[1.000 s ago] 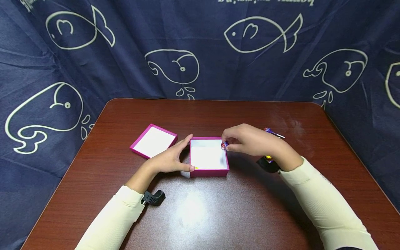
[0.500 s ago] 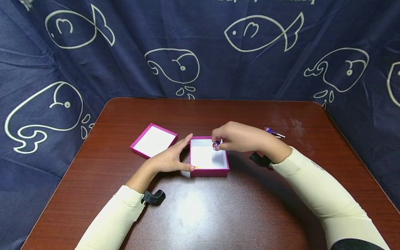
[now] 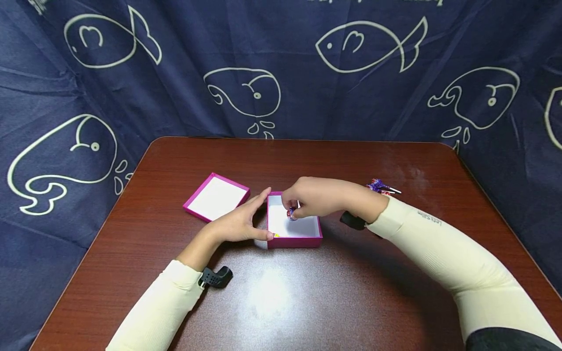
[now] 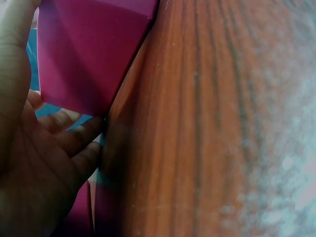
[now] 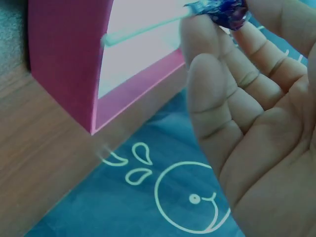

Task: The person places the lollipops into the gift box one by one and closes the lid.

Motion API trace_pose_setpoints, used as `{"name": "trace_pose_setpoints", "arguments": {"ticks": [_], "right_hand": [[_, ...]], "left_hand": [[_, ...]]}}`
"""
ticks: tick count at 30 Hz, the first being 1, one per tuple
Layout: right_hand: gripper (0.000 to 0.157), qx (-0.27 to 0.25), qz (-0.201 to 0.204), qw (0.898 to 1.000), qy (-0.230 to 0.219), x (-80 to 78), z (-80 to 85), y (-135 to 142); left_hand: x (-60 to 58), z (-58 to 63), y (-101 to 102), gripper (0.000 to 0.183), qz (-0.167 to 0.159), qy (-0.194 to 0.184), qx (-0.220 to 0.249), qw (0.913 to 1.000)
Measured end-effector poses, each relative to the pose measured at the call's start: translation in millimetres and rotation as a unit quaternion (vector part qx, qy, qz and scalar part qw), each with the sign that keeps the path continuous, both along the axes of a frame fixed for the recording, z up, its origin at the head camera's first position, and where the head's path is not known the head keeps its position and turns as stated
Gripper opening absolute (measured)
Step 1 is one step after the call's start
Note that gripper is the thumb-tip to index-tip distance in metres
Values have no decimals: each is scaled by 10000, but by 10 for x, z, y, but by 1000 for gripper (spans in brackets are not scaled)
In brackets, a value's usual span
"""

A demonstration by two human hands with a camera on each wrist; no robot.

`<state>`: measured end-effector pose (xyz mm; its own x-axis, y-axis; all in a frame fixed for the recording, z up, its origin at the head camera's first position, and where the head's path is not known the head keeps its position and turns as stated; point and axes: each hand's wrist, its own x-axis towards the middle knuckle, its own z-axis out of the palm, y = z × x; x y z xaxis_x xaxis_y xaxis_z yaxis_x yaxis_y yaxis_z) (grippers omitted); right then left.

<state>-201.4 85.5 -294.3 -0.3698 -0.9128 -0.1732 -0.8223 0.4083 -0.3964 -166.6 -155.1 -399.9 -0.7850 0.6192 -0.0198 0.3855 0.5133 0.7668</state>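
Observation:
A pink box with a white inside stands on the table. My left hand rests along its left side, thumb at the front corner and fingers spread toward the back corner. In the left wrist view, the fingers lie beside the pink wall. Over the box, my right hand pinches a lollipop in a purple-and-red wrapper. Its white stick shows in the right wrist view, in front of the box's opening. A small yellow thing peeks out near the left thumb, mostly hidden.
A pink lid, white inside up, lies left of the box. More lollipops lie behind the right forearm, partly hidden. The brown table meets a dark blue cloth with fish drawings at its back.
My right hand has moved left and then lower over the box, carrying the lollipop from the right rim to the box's inside. The left hand stays in place.

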Motion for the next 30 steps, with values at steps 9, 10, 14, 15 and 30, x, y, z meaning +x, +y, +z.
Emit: {"name": "trace_pose_setpoints", "arguments": {"ticks": [9, 10, 14, 15, 30], "right_hand": [[10, 493, -9, 9983, -325, -104, -78, -161], [10, 547, -29, 9978, -369, -112, -89, -178], [10, 666, -77, 9965, -493, -137, -126, -233], [10, 681, -82, 9963, -519, -144, -140, -243], [7, 1378, 68, 9858, -955, -146, -334, -324]], "left_hand": [[-7, -15, -8, 114, -20, 45, 17, 10000], [-7, -14, -9, 114, -20, 51, 9, 10000], [-3, -6, -4, 114, -11, 63, 9, 10000], [-2, -3, -3, 114, -3, 57, 5, 10000], [-15, -11, -6, 113, -19, 61, 117, 9999]]}}
